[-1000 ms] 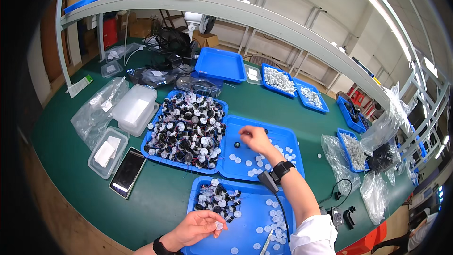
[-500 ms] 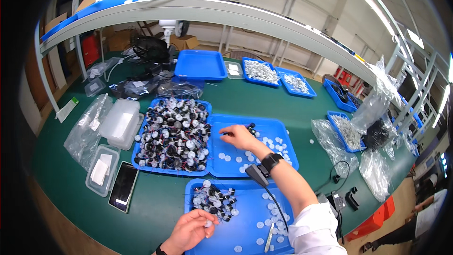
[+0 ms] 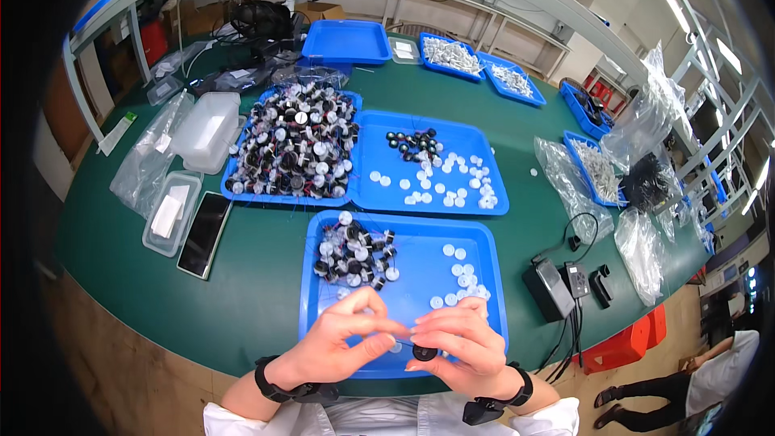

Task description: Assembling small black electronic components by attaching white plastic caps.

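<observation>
My right hand pinches a small round black part over the near edge of a blue tray. Meeting its fingertips from the left is my left hand, thumb and index finger bent inward; whatever lies between them is hidden. In that tray, a heap of small black-and-white parts with thin wires sits at the left, and translucent white discs at the right. A second blue tray beyond holds similar discs and a cluster of shiny black round parts.
A blue tray heaped with wired parts stands at the far left. Beside it are clear plastic boxes and a phone. A black adapter with cables lies to the right. Trays of white pieces stand farther back.
My right hand has come back from the far right tray with a black part. Both hands now meet over the near tray. The view has tilted downward.
</observation>
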Available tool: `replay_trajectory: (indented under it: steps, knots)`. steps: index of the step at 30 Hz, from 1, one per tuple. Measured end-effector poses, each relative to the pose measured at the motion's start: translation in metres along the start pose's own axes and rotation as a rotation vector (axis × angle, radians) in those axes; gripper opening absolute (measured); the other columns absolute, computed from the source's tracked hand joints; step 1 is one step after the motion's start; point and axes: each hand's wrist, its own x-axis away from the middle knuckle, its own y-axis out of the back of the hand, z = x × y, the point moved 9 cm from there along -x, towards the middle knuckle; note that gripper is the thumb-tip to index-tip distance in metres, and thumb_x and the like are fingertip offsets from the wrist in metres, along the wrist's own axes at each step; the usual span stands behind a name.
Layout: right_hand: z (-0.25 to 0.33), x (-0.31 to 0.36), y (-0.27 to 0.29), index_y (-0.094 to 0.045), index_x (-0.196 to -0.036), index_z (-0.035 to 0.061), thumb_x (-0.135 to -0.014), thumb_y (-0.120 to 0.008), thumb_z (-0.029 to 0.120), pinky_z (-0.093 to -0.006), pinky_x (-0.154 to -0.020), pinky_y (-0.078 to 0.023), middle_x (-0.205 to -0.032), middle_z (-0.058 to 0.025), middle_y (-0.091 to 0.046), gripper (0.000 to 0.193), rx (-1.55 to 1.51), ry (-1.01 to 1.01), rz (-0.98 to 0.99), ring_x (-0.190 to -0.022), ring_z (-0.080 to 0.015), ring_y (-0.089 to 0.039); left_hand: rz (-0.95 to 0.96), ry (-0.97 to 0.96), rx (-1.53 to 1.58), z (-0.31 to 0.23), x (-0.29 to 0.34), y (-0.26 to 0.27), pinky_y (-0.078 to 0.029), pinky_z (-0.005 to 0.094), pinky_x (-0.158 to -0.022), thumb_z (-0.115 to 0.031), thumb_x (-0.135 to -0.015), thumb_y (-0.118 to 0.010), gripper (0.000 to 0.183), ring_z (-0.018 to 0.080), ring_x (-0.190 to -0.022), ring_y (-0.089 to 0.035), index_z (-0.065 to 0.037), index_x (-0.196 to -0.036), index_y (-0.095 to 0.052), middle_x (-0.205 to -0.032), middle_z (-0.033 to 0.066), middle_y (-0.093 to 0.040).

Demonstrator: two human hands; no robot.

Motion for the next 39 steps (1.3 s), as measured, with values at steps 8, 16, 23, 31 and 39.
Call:
replay_trajectory:
  steps: [8,16,23,31,39]
  knots:
    - [0.006,0.025,-0.014,-0.059,-0.102,-0.0003,-0.065,-0.076,0.011,-0.0322,-0.070,-0.048,-0.092,-0.0100,-0.061,0.043,-0.252,-0.102,0.183,-0.079,-0.0239,-0.060,0.158,0.112,0.095,0.000,0.027,-0.040,-0.038,0.0251,-0.057,-0.003,-0.082,-0.059,0.009,0.0134,-0.070,-0.048,0.002,-0.087,-0.065,-0.080,0.0065,-0.049]
    - [0.016,0.055,-0.020,-0.056,-0.100,-0.0058,-0.071,-0.066,0.004,-0.0289,-0.060,-0.052,-0.093,-0.0147,-0.057,0.032,0.048,0.114,0.252,-0.072,-0.0216,-0.061,0.195,0.129,-0.084,-0.006,0.026,-0.046,-0.037,0.0258,-0.051,0.001,-0.077,-0.062,0.006,0.0136,-0.061,-0.047,0.003,-0.082,-0.065,-0.074,0.0065,-0.049]
    - [0.009,0.058,-0.024,-0.053,-0.096,-0.0075,-0.068,-0.059,0.002,-0.0293,-0.064,-0.050,-0.096,-0.0170,-0.054,0.031,0.126,0.050,0.372,-0.077,-0.0240,-0.057,0.260,0.119,-0.135,-0.004,0.022,-0.049,-0.036,0.0265,-0.049,0.000,-0.076,-0.064,0.005,0.0141,-0.059,-0.046,0.002,-0.081,-0.065,-0.072,0.0064,-0.047]
    - [-0.011,0.051,-0.035,-0.048,-0.089,-0.0029,-0.074,-0.059,-0.002,-0.0330,-0.054,-0.045,-0.082,-0.0141,-0.051,0.019,-0.069,-0.099,0.355,-0.070,-0.0258,-0.054,0.218,0.393,0.055,0.033,0.005,-0.031,-0.041,0.0252,-0.063,-0.012,-0.089,-0.052,0.016,0.0119,-0.070,-0.049,-0.001,-0.092,-0.064,-0.084,0.0060,-0.055]
    - [-0.023,0.024,-0.014,-0.057,-0.079,0.0026,-0.068,-0.067,-0.001,-0.0275,-0.041,-0.038,-0.058,-0.0040,-0.051,0.015,0.047,-0.169,0.046,-0.046,-0.0175,-0.050,-0.089,0.506,0.834,0.069,0.006,-0.014,-0.048,0.0310,-0.071,-0.007,-0.092,-0.045,0.032,0.0167,-0.080,-0.056,0.007,-0.121,-0.047,-0.110,0.0201,-0.055]
